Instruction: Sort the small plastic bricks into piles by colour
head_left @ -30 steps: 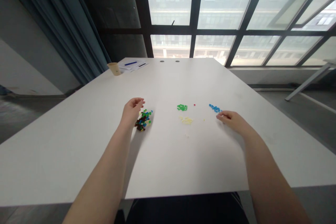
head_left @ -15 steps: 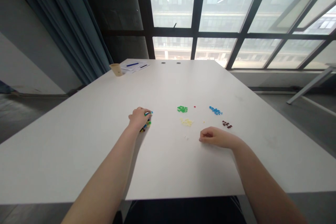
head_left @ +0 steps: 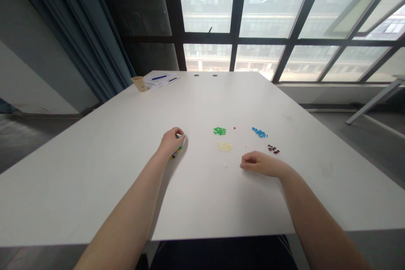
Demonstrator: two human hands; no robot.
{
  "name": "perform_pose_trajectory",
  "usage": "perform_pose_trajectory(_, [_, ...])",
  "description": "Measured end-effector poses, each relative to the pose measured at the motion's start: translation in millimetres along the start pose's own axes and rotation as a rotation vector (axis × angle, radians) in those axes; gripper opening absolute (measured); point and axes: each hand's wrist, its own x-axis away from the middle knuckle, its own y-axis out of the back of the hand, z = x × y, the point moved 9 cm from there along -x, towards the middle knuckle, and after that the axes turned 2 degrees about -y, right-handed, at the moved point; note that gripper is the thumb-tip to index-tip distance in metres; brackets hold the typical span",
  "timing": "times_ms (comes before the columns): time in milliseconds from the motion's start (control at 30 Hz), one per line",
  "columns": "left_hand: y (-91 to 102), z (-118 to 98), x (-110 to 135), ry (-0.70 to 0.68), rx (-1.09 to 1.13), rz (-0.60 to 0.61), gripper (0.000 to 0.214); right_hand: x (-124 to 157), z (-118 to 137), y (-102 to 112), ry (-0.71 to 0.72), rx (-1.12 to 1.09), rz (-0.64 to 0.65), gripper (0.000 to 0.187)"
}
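My left hand (head_left: 172,140) is pinched over a mixed pile of small coloured pieces (head_left: 180,148), mostly hidden beneath it. A small green piece (head_left: 182,135) shows at its fingertips. My right hand (head_left: 257,163) rests on the table with its fingers curled and their tips together; what they hold, if anything, is too small to make out. Beyond the right hand lie sorted groups: green pieces (head_left: 219,131), pale yellow pieces (head_left: 225,147), blue pieces (head_left: 260,132) and dark brown pieces (head_left: 274,149). A few white pieces (head_left: 225,165) sit left of that hand.
A single red piece (head_left: 234,128) and a tiny yellow piece (head_left: 246,147) lie apart on the white table (head_left: 202,202). At the far left stand a paper cup (head_left: 139,84) and papers (head_left: 164,80) with a blue pen (head_left: 159,77). Windows rise behind the table.
My left hand has risen slightly off the pile and turned, its fingers now pinched with a green bit at the tips. The right hand stays in place.
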Motion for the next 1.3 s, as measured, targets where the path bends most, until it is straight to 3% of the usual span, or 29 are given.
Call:
perform_pose_trajectory(100, [-5.6,-18,6,-0.049,0.291,0.078,0.019,-1,-1,0,-0.005,0.010,0.006,0.029])
perform_pose_trajectory(333, [-34.9,-75,48,0.011,0.914,0.498,0.026,0,2,-2,-0.012,0.012,0.025,0.029])
perform_pose_trajectory(500, [-65.0,-92,74,0.170,1.286,0.719,0.029,-1,0,-5,-0.029,-0.038,0.059,0.032])
perform_pose_trajectory(600, [-78.0,-98,84,0.231,1.441,0.789,0.028,-2,-2,-5,-0.033,-0.061,0.060,0.034])
perform_pose_trajectory(700, [-83.8,-102,90,0.247,1.490,0.817,0.027,-3,-3,-5,-0.030,-0.064,0.056,0.034])
perform_pose_trajectory(1033, [-81.4,-128,107,0.092,1.462,0.967,0.027,-5,-3,-1,-0.012,-0.060,0.018,0.032])
perform_pose_trajectory(1300, [-81.5,-133,114,0.040,1.440,1.034,0.037,-3,2,-1,0.013,-0.059,0.010,0.031])
